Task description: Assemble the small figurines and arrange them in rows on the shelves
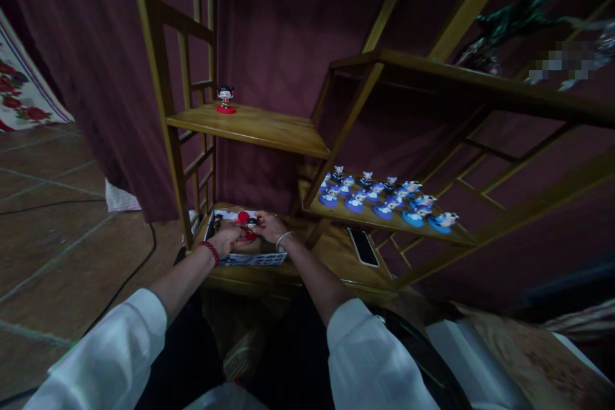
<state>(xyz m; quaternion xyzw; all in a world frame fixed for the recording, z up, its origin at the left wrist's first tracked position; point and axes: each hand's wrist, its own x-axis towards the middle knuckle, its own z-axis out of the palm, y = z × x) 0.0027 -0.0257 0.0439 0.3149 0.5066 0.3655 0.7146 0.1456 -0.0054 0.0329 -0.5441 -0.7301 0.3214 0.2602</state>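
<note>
While both hands meet over an open box (254,259), a small black-haired figurine (252,225) is held between them, above the box's brown interior. The left hand (227,241) has its fingers closed at the figurine's lower side, near red at its foot; the right hand (271,229) pinches it from the other side, near the head. Exact finger contact is too small to read from where I stand. Presumably the two-sided grip is for steadiness: one hand for the base, one for the body.

Just behind the figurine, a red disc (243,217); it resembles the base of the shelf piece noted below. At the box's left end, a dark item (217,221), details unclear. The box sits on the low wooden surface (331,250), directly before the person, probably to keep the reach short.

Above, on the left shelf (269,128), one similar figurine (225,99) stands upright on a red base near the left end. To the right, blue and purple figurines (355,200) stand in close rows, darker ones towards the back; the wide bases likely keep them upright. Below them a phone (364,248) lies flat, well apart from the hands.
</note>
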